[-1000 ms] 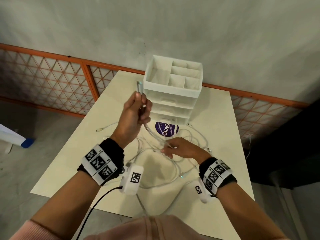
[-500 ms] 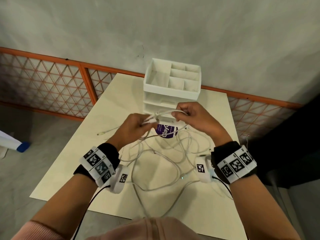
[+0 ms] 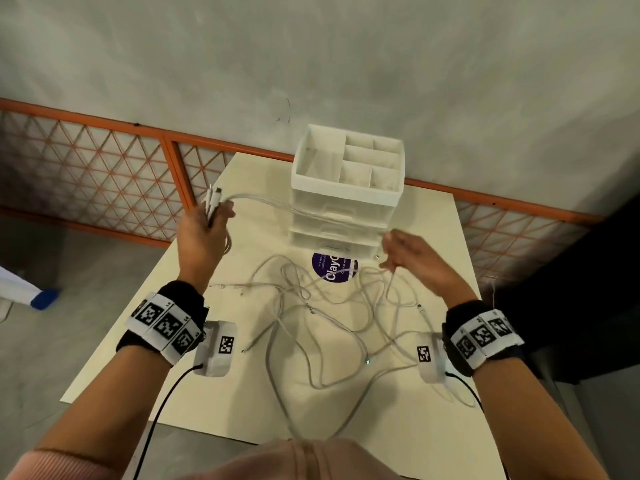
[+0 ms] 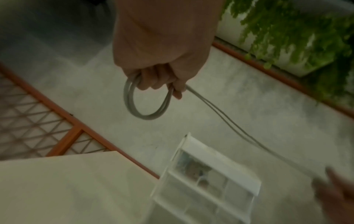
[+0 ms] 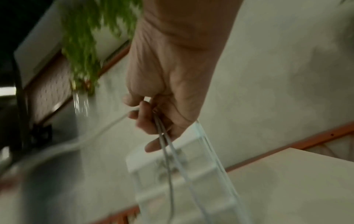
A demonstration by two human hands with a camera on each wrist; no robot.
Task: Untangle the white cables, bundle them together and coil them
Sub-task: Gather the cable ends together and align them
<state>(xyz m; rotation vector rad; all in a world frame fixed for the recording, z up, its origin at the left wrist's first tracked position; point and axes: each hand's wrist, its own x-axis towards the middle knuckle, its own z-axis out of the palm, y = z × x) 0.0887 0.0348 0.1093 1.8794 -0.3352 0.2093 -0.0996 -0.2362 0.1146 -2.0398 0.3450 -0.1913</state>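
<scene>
Two hands had the cables (image 3: 304,211): left hand (image 3: 202,233) fisted round a loop at 10 o'clock, right hand (image 3: 408,252) pinching strands at 2, span taut between, tangle on worktop (image 3: 433,424).

Outdoor terrace: concrete wall (image 3: 346,57), orange lattice railing (image 3: 86,174), hanging greenery (image 4: 287,30).

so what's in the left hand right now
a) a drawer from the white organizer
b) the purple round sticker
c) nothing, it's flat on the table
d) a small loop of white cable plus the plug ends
d: the left hand grips a small loop of white cable, plug ends sticking out above it, strands running to the right hand.
</scene>
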